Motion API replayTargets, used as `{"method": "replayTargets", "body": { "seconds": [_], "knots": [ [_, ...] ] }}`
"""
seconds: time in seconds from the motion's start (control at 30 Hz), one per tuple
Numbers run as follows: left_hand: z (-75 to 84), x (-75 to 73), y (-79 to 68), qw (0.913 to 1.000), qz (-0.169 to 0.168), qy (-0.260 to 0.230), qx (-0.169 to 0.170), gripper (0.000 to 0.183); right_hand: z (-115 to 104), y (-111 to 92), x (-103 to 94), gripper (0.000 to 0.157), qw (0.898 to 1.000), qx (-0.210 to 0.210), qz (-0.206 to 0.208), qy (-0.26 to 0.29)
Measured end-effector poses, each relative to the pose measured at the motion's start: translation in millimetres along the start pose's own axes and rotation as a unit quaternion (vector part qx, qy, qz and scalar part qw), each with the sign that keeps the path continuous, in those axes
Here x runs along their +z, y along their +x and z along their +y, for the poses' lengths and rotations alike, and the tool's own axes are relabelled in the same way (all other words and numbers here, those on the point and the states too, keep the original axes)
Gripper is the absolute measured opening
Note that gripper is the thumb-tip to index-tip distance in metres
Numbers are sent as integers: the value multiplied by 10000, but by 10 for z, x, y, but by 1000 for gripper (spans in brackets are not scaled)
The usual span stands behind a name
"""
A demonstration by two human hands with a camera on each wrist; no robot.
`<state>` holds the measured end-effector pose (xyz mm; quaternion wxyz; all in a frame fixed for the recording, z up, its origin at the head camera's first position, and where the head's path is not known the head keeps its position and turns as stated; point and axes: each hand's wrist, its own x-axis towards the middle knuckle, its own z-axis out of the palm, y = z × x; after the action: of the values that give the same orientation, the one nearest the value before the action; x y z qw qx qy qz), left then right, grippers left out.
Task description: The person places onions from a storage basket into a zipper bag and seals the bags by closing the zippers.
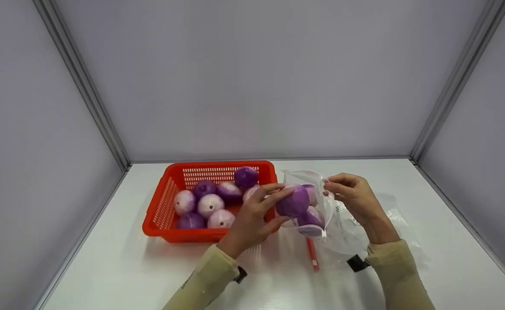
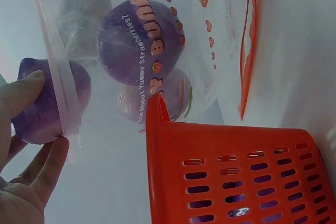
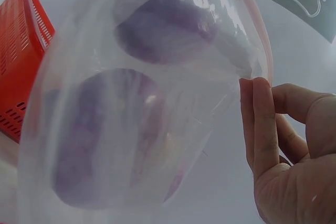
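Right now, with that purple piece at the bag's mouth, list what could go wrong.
The left hand grips the rounded, smooth-looking purple piece, which might slip. In the left wrist view, the zip strip crosses that piece, which may snag. The right hand pinches the edge of the clear bag, which could sag or pull free.

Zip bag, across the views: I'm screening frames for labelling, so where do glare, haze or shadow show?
Head: the zip bag looks pale against the white table, a soft shadow lies in front of the red basket; left wrist: the bag's lettering is legible; right wrist: cloudy film softens the purple pieces inside, and bright glare streaks show near the top.
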<state>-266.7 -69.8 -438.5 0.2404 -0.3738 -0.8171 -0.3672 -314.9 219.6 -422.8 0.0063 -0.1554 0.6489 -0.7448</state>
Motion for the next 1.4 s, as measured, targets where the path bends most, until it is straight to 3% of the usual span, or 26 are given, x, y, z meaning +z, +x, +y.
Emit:
{"method": "replayTargets", "body": {
  "seconds": [0.3,0.53,0.83,1.03,1.2,1.4],
  "knots": [
    [-10,14,-1,10000,11,24,-27,68,5,17,6,18,10000,-10,-45,-45],
    [-6,53,12,9998,-189,-71,-25,62,-7,-20,-17,20,10000,8,41,-15],
    [-52,34,-18,9998,23,-90,161,51,2,12,5,23,10000,-29,-8,88],
    [-71,3,-55,10000,-31,-52,-3,49,24,17,2,25,9999,-67,-83,114],
    [-155,-52,-87,9997,154,-143,-87,48,30,24,-3,23,9998,-107,-125,107],
    [-346,-112,-118,9960,293,-399,-738,54,35,22,-4,23,9999,-88,-69,117]
  ]
}}
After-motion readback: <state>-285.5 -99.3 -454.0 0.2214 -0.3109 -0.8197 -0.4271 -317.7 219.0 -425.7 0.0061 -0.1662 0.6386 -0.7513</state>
